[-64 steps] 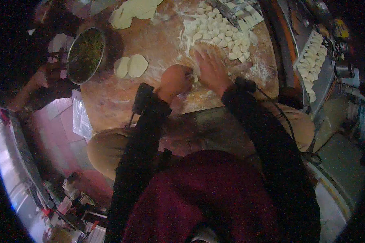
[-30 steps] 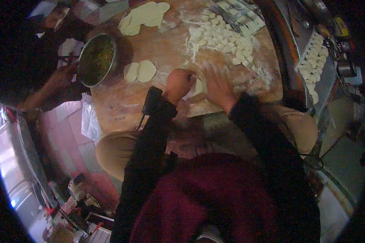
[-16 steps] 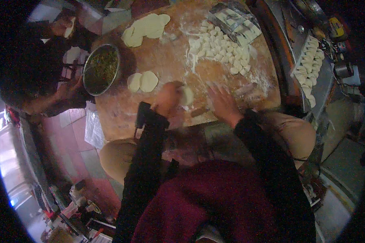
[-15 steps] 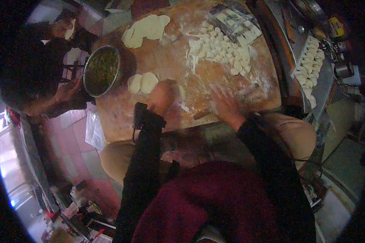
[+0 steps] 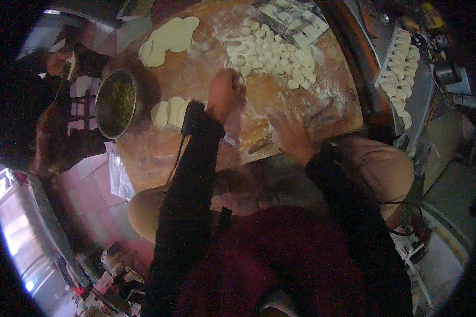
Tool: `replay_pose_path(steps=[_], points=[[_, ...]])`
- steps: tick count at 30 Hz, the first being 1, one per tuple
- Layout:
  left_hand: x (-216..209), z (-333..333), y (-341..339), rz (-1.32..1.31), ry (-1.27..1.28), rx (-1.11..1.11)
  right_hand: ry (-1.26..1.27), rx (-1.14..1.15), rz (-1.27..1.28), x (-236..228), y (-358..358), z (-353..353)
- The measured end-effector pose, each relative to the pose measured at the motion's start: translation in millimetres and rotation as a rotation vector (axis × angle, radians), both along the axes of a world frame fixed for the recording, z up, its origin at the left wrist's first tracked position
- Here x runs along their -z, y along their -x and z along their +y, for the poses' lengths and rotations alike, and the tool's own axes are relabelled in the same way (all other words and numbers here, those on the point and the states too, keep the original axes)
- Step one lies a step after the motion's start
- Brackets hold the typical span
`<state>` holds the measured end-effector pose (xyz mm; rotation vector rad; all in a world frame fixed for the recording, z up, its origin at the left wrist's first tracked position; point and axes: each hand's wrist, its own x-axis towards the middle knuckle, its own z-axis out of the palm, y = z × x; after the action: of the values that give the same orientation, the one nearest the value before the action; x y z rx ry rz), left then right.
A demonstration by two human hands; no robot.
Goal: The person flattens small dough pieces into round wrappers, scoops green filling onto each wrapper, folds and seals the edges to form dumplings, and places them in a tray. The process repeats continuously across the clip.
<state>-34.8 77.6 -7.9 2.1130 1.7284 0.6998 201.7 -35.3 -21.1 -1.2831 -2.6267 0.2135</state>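
My left hand reaches over the board to the near-left edge of a pile of small floured dough pieces. Its fingers are curled and blurred, so whether they hold a piece is hidden. My right hand lies palm down with fingers stretched out, its palm over a wooden rolling pin; only the pin's left end shows. Left of my left wrist, several round dough wrappers overlap on the board. A larger fan of wrappers lies at the far left.
A metal bowl of green filling is at the board's left, beside another person's arm. Clear plastic packaging lies behind the dough pieces. On the right, a tray holds folded dumplings. The floury wooden board ends before my knees.
My left hand has moved away from the near wrappers, up to the dough pieces. One more wrapper shows in the near group. My right hand stays by the rolling pin. The view has shifted slightly.
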Motion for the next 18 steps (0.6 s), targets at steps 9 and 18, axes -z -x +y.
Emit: replay_pose_path(steps=[9,18], points=[[8,-103,12,-0.471,0.299,-0.297,0.036,0.034,0.056,-9,5,4],[-23,-103,17,-0.202,0.222,0.001,0.0,0.056,0.126,-1,7,6]])
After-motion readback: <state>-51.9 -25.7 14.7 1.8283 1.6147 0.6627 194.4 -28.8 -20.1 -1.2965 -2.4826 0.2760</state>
